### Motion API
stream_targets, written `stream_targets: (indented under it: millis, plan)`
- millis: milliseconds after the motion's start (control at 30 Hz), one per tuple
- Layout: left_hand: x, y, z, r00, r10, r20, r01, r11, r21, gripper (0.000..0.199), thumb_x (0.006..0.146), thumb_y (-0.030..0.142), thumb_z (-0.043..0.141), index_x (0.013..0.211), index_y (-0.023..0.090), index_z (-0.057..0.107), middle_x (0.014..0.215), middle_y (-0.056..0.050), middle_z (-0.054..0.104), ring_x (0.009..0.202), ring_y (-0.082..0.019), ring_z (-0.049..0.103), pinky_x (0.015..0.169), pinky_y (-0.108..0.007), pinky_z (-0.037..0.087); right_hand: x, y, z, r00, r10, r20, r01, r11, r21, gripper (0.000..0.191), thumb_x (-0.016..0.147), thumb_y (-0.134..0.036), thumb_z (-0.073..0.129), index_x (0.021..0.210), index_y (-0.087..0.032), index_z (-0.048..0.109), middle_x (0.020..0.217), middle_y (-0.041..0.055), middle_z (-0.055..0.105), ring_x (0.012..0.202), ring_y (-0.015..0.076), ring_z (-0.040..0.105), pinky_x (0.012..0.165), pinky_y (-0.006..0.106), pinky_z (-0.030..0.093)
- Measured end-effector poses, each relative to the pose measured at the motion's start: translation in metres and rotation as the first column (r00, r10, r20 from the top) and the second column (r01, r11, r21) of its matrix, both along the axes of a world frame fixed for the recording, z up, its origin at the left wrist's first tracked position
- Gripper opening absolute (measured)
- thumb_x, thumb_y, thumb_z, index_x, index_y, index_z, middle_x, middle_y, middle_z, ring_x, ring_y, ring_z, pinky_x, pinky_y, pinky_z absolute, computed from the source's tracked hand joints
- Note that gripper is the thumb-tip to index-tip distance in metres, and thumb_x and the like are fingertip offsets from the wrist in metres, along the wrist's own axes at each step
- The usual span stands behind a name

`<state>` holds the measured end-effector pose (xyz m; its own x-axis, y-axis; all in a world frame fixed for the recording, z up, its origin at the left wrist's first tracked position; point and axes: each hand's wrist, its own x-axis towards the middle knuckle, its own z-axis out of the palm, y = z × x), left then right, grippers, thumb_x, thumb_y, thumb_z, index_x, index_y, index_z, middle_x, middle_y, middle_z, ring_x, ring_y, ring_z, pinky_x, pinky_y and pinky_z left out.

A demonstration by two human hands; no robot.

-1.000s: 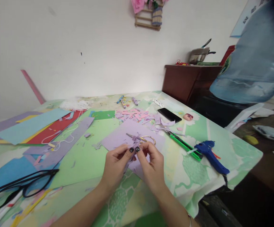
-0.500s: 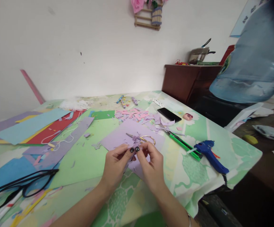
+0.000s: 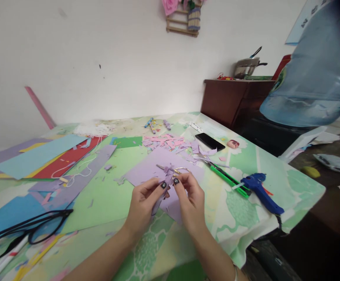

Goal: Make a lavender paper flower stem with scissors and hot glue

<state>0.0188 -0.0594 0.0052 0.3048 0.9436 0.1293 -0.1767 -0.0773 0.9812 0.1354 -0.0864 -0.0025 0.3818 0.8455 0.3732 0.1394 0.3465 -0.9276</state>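
Observation:
Both my hands meet over a sheet of purple paper (image 3: 146, 168) in the middle of the table. My left hand (image 3: 145, 197) pinches a narrow purple paper strip (image 3: 157, 205), whose lower end hangs below the fingers. Just to its right, my right hand (image 3: 191, 197) has thumb and forefinger closed together; what is between them, if anything, is hidden. A small gap separates the two thumbs. Gold-handled scissors (image 3: 184, 170) lie on the sheet right behind the fingertips, with purple paper scraps (image 3: 167, 169) over their middle.
Pink and purple scraps (image 3: 167, 142) are heaped behind the sheet, beside a black phone (image 3: 210, 141). A green utility knife (image 3: 228, 180) and a blue glue gun (image 3: 262, 193) lie right. Coloured sheets (image 3: 41, 156), white string (image 3: 93, 128) and black glasses (image 3: 47, 224) occupy the left.
My right hand has shifted slightly right, so the thumbs, close together before, are now apart. My left hand stays nearly in place with the purple paper strip.

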Motion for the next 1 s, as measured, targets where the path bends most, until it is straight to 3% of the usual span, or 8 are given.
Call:
stream_targets:
  millis: [167, 367, 1000]
  plan:
    - [0.0037, -0.0002, 0.0055, 0.993, 0.099, -0.066, -0.097, 0.995, 0.035, 0.015, 0.073, 0.024, 0.066, 0.084, 0.015, 0.068, 0.072, -0.002, 0.060, 0.066, -0.013, 0.055, 0.061, -0.022, 0.043, 0.0006, 0.0006, -0.0024, 0.995, -0.092, -0.042, 0.094, 0.994, 0.049, 0.009, 0.081, -0.023, 0.051, 0.090, -0.021, 0.052, 0.087, 0.0012, 0.055, 0.079, 0.0143, 0.052, 0.070, 0.027, 0.041]
    - [0.0051, 0.0025, 0.0069, 0.965, 0.237, -0.113, -0.224, 0.968, 0.116, 0.014, 0.068, 0.018, 0.068, 0.081, 0.017, 0.067, 0.081, -0.002, 0.065, 0.073, -0.015, 0.060, 0.068, -0.024, 0.048, 0.0020, -0.0001, -0.0033, 0.994, -0.054, -0.095, 0.054, 0.999, 0.004, 0.011, 0.082, -0.024, 0.051, 0.093, -0.021, 0.051, 0.094, 0.0028, 0.055, 0.079, 0.0139, 0.053, 0.069, 0.027, 0.043]
    - [0.0030, 0.0082, 0.0018, 0.983, 0.178, -0.038, -0.180, 0.982, -0.051, 0.025, 0.060, 0.023, 0.076, 0.081, 0.014, 0.066, 0.074, -0.002, 0.065, 0.068, -0.014, 0.059, 0.060, -0.022, 0.046, 0.0030, 0.0028, -0.0061, 0.954, 0.156, -0.256, -0.167, 0.986, -0.022, 0.021, 0.075, -0.029, 0.057, 0.093, -0.021, 0.061, 0.102, 0.0060, 0.060, 0.089, 0.0185, 0.056, 0.071, 0.028, 0.046]
